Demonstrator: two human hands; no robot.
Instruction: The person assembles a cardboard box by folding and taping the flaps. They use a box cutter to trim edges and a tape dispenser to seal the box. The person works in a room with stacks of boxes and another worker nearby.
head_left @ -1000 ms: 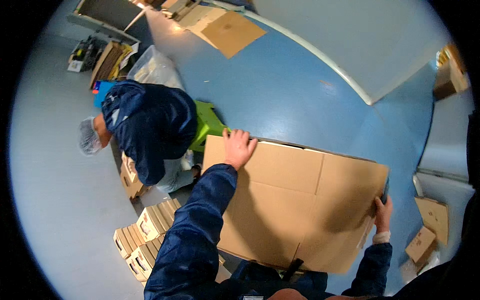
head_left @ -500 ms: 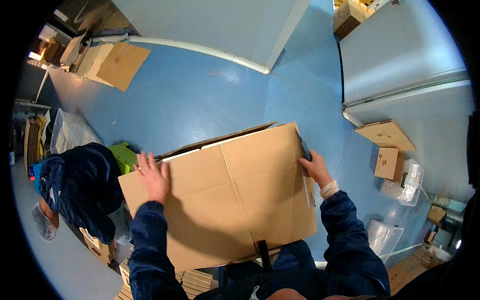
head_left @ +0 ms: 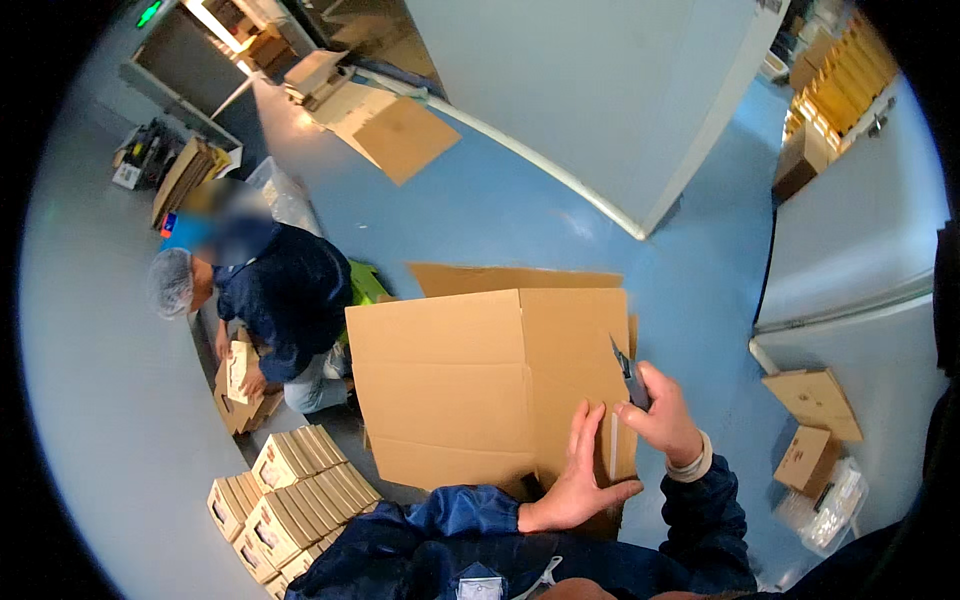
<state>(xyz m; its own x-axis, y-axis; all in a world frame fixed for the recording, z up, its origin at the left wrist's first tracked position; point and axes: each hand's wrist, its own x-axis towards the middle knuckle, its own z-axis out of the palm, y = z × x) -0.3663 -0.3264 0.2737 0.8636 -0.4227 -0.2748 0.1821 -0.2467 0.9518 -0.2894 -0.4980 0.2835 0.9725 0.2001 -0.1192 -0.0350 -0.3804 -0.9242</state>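
Observation:
A large brown cardboard box (head_left: 440, 385) stands before me, with a flap (head_left: 515, 280) sticking out along its far side. My right hand (head_left: 663, 412) is wrapped round a dark utility knife (head_left: 632, 378), whose pointed blade is out and lies over the box's right side. Next to it, my left hand (head_left: 575, 490) rests on the box with fingers stretched and thumb spread, holding nothing. A narrow white strip (head_left: 614, 448) shows on the cardboard between the two hands.
At my left a crouching person (head_left: 290, 290) in dark blue handles a small carton (head_left: 240, 370). Stacked small cartons (head_left: 300, 500) stand at the lower left. Flattened cardboard (head_left: 405, 138) lies on the far floor. Boxes (head_left: 808, 460) and a clear plastic bin (head_left: 835, 515) sit at right.
My left hand has moved from the box's left edge to its near right part, beside my right hand. The box has turned, and the knife blade now shows. My view has swung left.

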